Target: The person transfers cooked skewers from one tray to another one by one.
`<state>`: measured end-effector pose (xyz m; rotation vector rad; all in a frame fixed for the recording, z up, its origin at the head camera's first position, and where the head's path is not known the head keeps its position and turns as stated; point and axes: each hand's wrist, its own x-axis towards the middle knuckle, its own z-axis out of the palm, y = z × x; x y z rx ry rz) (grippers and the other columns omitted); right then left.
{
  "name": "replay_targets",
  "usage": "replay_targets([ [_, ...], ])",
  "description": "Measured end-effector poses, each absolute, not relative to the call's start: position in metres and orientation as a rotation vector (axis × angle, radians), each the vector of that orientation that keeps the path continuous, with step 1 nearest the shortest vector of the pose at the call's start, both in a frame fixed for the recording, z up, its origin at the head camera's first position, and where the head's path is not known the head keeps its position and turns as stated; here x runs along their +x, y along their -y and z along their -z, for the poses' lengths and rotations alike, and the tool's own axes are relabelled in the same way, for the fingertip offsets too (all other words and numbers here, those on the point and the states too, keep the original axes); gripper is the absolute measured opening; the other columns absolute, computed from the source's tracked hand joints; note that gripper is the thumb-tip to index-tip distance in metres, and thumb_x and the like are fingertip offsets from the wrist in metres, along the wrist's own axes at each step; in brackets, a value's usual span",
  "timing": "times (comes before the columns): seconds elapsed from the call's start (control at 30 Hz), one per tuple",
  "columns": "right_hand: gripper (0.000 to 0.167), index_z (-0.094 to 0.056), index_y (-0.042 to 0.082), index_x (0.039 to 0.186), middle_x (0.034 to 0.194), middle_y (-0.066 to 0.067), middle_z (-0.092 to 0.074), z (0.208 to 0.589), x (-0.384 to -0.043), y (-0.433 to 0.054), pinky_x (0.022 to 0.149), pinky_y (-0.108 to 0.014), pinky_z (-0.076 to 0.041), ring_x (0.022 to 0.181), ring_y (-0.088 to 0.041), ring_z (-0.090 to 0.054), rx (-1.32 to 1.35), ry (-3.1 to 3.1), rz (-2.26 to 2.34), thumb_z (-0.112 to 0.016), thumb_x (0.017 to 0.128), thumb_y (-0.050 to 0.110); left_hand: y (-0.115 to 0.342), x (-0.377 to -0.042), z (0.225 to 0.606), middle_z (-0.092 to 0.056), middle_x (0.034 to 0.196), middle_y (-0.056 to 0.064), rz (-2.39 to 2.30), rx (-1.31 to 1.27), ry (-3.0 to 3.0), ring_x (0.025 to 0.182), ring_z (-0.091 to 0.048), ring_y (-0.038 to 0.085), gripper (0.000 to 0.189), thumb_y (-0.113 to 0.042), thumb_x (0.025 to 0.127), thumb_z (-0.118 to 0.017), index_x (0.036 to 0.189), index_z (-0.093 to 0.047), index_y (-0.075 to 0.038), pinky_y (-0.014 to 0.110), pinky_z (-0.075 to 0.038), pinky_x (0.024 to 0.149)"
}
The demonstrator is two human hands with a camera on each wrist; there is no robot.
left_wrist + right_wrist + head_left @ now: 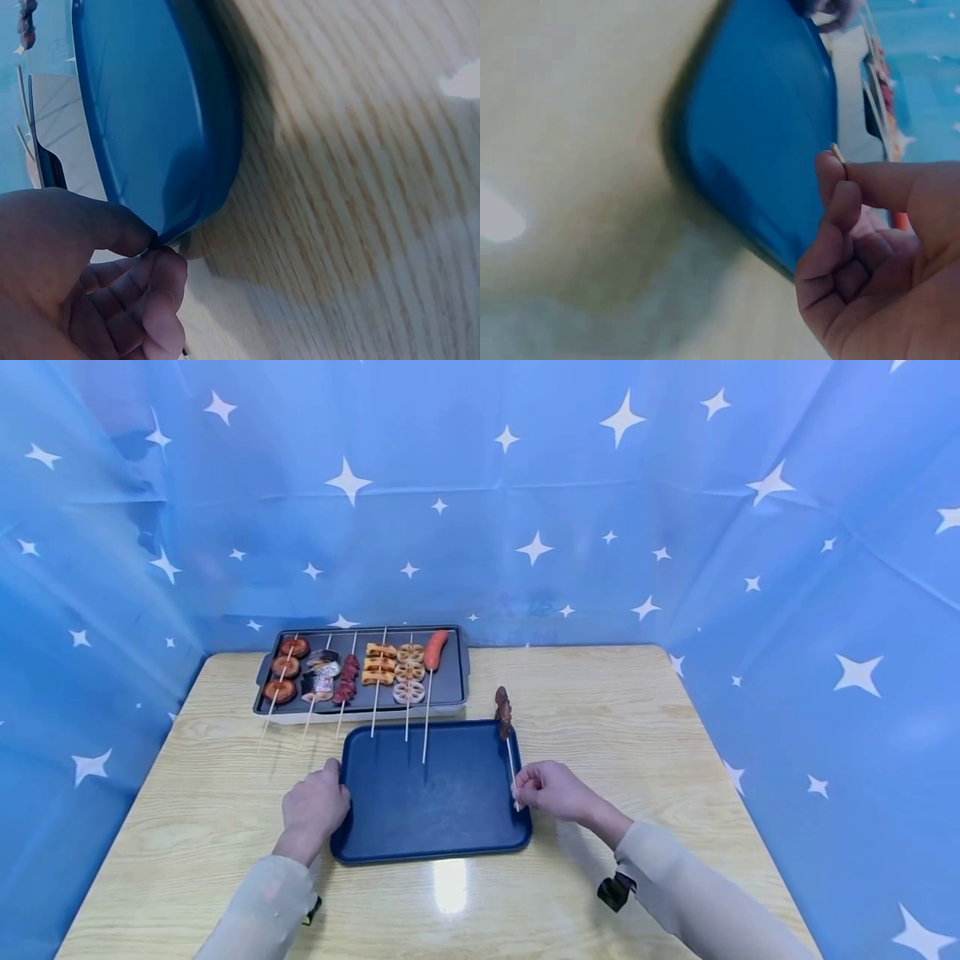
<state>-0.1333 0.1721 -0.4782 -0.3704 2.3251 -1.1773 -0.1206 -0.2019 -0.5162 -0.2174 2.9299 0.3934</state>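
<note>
- Pinched between the thumb and fingers of our right hand [553,789], the skewer [503,714] is held near the bare lower end of its stick; in the right wrist view the stick's tip pokes out past our fingertips.
- Its dark brown meat points away from us, at the far right corner of the tray [431,802], and its stick runs along the tray's right edge; we cannot tell how high it sits.
- With our left hand [315,806] we pinch the tray's rim on its left side, thumb above, fingers curled beneath.
- Beyond the tray, toward its left, we have the grill [452,689], holding six more sticks: from left, mushrooms [285,668], fish [321,675], red meat [347,681], yellow pieces [378,666], lotus slices [409,672] and sausage [435,650].
- The three rightmost sticks reach over the tray's far edge.
- Under everything we see the wood-grain table [615,718]; behind it hangs the blue, starred curtain [480,543].
</note>
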Motion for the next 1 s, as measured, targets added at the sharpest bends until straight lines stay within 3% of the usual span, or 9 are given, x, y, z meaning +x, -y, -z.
replay_targets([
  [0.13, 0.009, -0.064, -0.002, 0.087, 0.070, -0.010, -0.063, 0.486, -0.120, -0.173, 0.052, -0.018, -0.034, 0.055, -0.004, -0.044, -0.349, -2.301, 1.177, -0.058, 0.089, 0.005, 0.203, -0.121, 0.516, -0.067, 0.086, 0.021, -0.403, -0.211, -2.927, 0.063, -0.061, 0.032, 0.027, -0.015, 0.089, -0.053, 0.111, -0.056, -0.001, 0.045, -0.044, 0.049],
  [0.77, 0.006, -0.064, 0.001, 0.081, 0.068, -0.011, -0.069, 0.508, -0.089, -0.173, 0.049, -0.018, -0.034, 0.055, -0.008, -0.049, -0.239, -2.283, 1.198, -0.063, 0.086, 0.003, 0.202, -0.123, 0.515, -0.066, 0.083, 0.019, -0.398, -0.213, -2.891, 0.061, -0.059, 0.029, 0.026, -0.014, 0.088, -0.054, 0.110, -0.054, -0.001, 0.043, -0.044, 0.049],
  [1.0, 0.007, -0.062, 0.007, 0.076, 0.059, 0.004, -0.059, 0.508, -0.088, -0.170, 0.048, -0.019, -0.032, 0.051, -0.006, -0.044, -0.248, -2.389, 1.065, -0.067, 0.080, 0.006, 0.201, -0.124, 0.517, -0.066, 0.085, 0.019, -0.399, -0.215, -2.886, 0.062, -0.059, 0.029, 0.027, -0.015, 0.089, -0.054, 0.112, -0.054, -0.001, 0.042, -0.043, 0.049],
])
